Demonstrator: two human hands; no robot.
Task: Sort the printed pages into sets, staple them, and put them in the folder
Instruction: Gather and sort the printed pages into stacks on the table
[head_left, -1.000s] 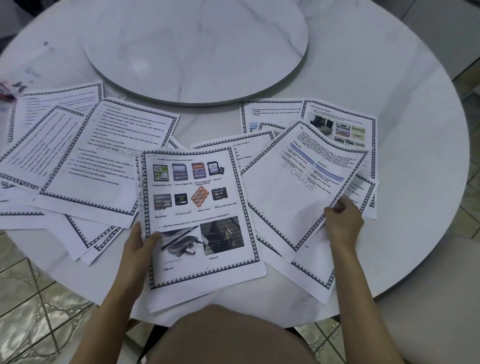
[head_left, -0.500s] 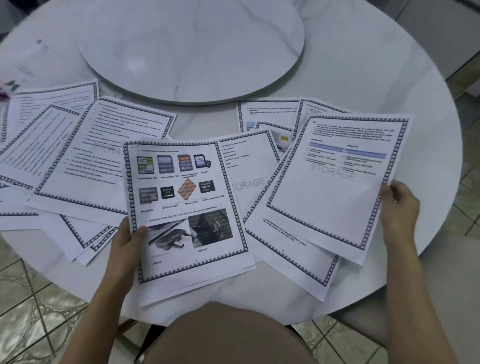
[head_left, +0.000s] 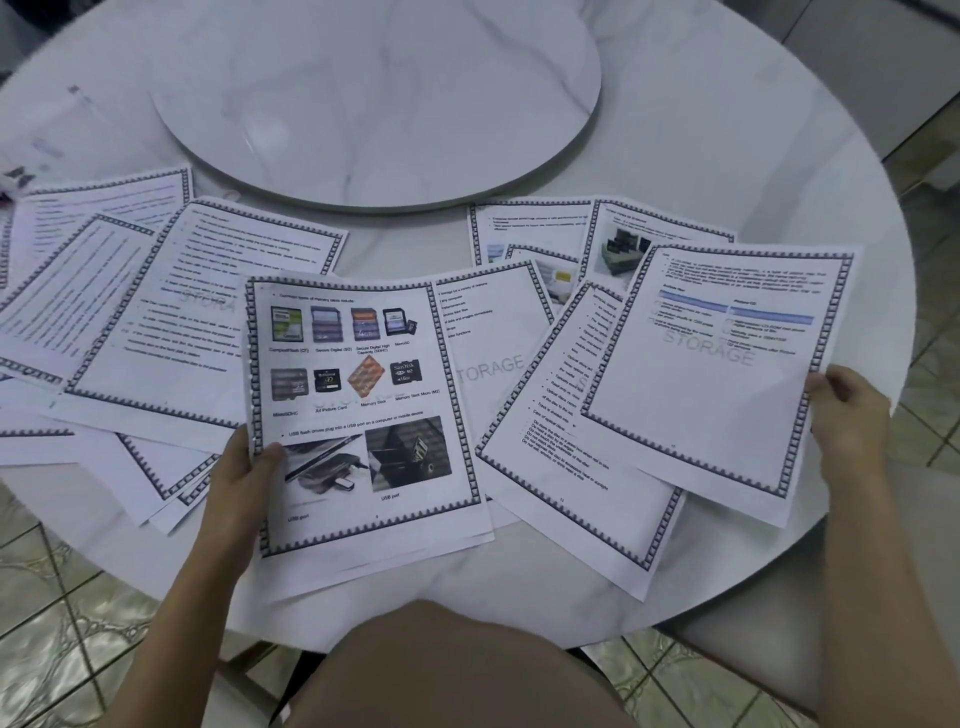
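Printed pages with dark patterned borders lie spread over the round marble table (head_left: 753, 119). My left hand (head_left: 244, 467) grips the left edge of a small stack whose top page (head_left: 358, 410) shows memory cards and USB photos, thumb on top. My right hand (head_left: 852, 410) pinches the right edge of a single page (head_left: 717, 374) with a blue table and a STORAGE watermark, held lifted above the other sheets on the right. Beneath it lies a text page (head_left: 561, 467), and a STORAGE page (head_left: 488, 338) shows in the middle. No stapler or folder is visible.
A round marble turntable (head_left: 374, 98) fills the table's centre, behind the papers. More text pages (head_left: 208, 322) overlap at the left, and picture pages (head_left: 613, 244) lie at the back right. A pale chair seat (head_left: 779, 649) and tiled floor (head_left: 62, 597) lie below the table edge.
My right hand has lifted the blue-table page off the right pile and swung it out to the right. The left hand keeps its hold on the picture stack, shifted slightly left.
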